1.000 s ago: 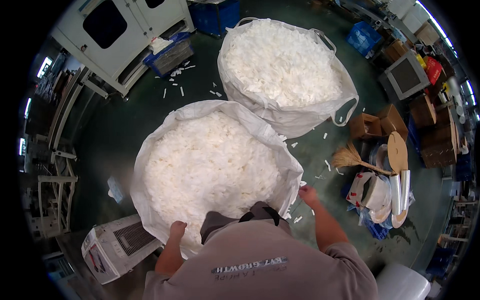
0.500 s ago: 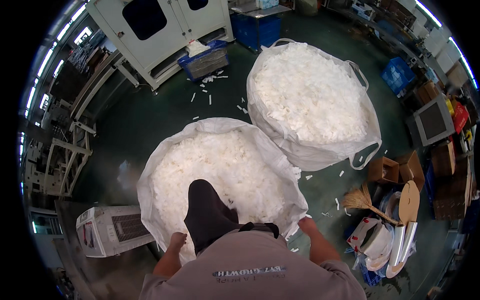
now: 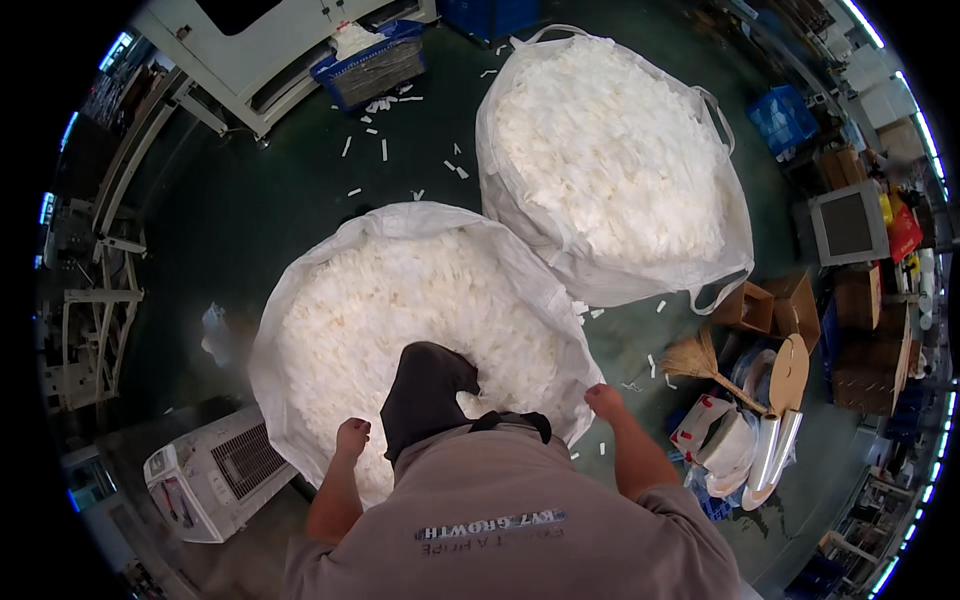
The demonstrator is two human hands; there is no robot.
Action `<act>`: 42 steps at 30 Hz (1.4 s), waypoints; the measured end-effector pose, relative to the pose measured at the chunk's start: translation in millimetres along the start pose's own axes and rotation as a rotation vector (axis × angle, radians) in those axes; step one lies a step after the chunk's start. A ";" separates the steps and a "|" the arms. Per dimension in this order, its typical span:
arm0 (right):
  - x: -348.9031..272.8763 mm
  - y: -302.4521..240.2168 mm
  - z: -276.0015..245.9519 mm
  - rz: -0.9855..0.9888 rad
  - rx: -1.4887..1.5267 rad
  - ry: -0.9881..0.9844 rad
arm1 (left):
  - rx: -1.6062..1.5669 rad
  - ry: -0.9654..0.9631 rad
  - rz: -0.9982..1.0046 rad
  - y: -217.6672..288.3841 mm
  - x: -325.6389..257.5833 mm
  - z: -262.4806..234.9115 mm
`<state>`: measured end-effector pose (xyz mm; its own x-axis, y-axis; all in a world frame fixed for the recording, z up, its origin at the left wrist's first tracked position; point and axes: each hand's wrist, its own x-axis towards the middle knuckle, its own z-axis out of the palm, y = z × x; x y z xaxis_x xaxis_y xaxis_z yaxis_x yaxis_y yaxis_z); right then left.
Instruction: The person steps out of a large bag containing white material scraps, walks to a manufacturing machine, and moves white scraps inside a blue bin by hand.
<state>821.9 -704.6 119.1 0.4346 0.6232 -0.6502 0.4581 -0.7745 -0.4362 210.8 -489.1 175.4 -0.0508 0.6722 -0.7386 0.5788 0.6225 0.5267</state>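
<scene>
The left hand (image 3: 352, 437) is closed on the near rim of the big white sack (image 3: 300, 300), low and left of the frame's middle, fingers curled over the fabric edge. The right hand (image 3: 603, 400) grips the same rim further right, just right of centre, knuckles up and clenched on the cloth. Between the two hands a dark-clad leg (image 3: 425, 390) is pushed down into the sack's white fluffy filling (image 3: 400, 300), which fills the sack to the brim in the middle of the frame. A second white sack (image 3: 735, 240), equally full, stands touching the first in the upper right, with carrying loops hanging at its side. White scraps (image 3: 385, 148) lie scattered on the dark green floor (image 3: 250, 220) toward the top. A white appliance with a grille (image 3: 215, 475) lies at lower left, near the sack. At right are a straw broom (image 3: 700, 362), cardboard boxes (image 3: 775, 305) and a grey monitor (image 3: 848, 224). A blue crate (image 3: 370, 65) sits at the top.
</scene>
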 end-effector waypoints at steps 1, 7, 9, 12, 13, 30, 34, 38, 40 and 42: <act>1.7 -10.9 -0.8 0.008 0.021 -0.005 | -0.006 -0.005 -0.002 2.8 7.6 -6.7; -20.9 -77.2 -17.3 0.170 0.090 -0.062 | 0.082 -0.058 0.068 31.2 36.2 -45.9; -18.5 -95.6 -21.7 0.131 0.054 -0.070 | 0.101 -0.039 0.111 51.8 44.5 -60.8; -10.4 -115.2 -26.9 -0.013 -0.055 -0.052 | 0.082 -0.013 0.141 75.8 57.7 -79.4; -3.8 -123.9 -31.1 -0.074 -0.105 -0.039 | 0.075 0.002 0.152 86.5 61.8 -80.8; 86.0 -221.7 -64.7 -0.217 -0.358 -0.209 | 0.023 0.050 0.042 61.1 62.6 -70.2; 137.4 -242.0 -77.7 -0.520 -0.648 -0.112 | 0.060 0.020 -0.033 62.7 61.4 -73.9; 150.3 -320.0 -88.8 -0.180 -0.089 -0.164 | 0.070 0.001 -0.120 64.2 61.5 -80.0; 156.9 -338.5 -98.5 -0.267 -0.172 -0.150 | -0.039 0.077 -0.089 81.7 69.0 -78.4; 171.8 -346.7 -107.4 -0.352 -0.244 -0.125 | -0.160 0.070 -0.060 111.2 78.9 -80.0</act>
<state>821.0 -317.4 225.4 0.1289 0.8148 -0.5653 0.7377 -0.4597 -0.4945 206.1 -334.8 209.3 -0.1413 0.6548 -0.7425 0.4368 0.7143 0.5468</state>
